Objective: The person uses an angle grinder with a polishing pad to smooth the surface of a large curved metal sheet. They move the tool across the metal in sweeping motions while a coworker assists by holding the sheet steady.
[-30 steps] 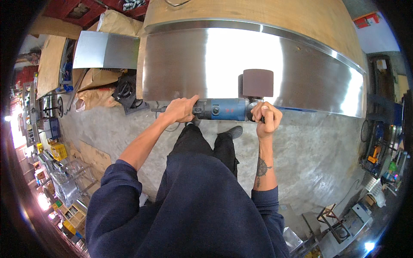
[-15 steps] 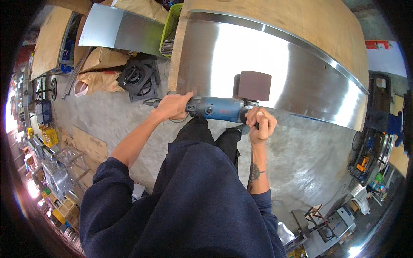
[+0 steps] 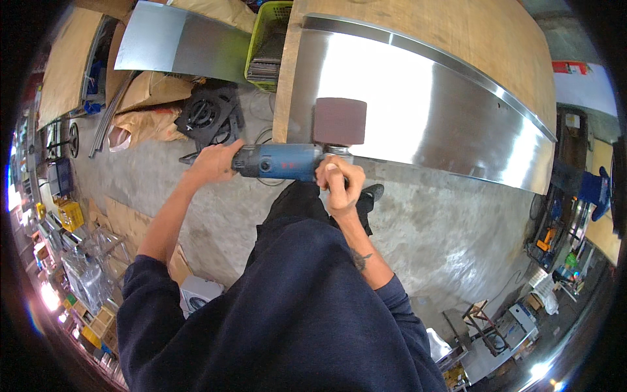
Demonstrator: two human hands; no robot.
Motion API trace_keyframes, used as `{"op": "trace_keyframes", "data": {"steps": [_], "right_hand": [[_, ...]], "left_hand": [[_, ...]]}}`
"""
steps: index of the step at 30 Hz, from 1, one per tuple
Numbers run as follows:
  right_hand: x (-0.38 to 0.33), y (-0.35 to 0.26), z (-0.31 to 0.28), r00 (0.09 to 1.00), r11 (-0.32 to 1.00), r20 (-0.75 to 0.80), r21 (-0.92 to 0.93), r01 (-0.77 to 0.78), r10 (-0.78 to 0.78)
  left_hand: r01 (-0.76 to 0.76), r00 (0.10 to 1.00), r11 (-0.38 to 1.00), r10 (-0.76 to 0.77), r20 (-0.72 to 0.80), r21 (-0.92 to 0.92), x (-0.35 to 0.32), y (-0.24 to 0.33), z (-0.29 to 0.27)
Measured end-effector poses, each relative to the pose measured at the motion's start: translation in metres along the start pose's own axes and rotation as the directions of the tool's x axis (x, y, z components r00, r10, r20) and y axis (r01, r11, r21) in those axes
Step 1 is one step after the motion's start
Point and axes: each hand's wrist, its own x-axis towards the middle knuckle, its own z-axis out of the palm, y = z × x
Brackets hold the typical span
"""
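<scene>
A blue drum polisher lies crosswise before me, gripped at both ends. My left hand is closed around its black rear end. At the front end, my right hand has its fingers wrapped round the handle, which they mostly hide. The polisher's brown abrasive drum is over the left part of a shiny brushed steel sheet; it appears to rest on the metal. A raised lip runs along the sheet's far edge. Under the sheet is a wooden tabletop.
Left of the table stands a yellow-green basket holding dark flat pieces. Black round-holed parts and a brown paper sack lie on the concrete floor. Another bent steel sheet is at the upper left. A cable trails behind the polisher.
Both hands have carried the polisher leftward, so its drum has shifted from the middle of the steel sheet toward the left end. My grip on it looks the same.
</scene>
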Motion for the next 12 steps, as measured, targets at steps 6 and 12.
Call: {"op": "trace_keyframes", "data": {"steps": [6,12], "right_hand": [[-0.003,0.016,0.049,0.996,0.998,0.078,-0.054,0.040,-0.036],[-0.006,0.022,0.085,0.988,0.991,0.117,-0.078,0.108,-0.098]], "left_hand": [[-0.003,1.000,0.998,0.004,-0.016,0.064,-0.023,-0.059,0.001],[0.035,0.999,0.997,-0.037,0.028,0.063,-0.044,-0.100,0.000]]}}
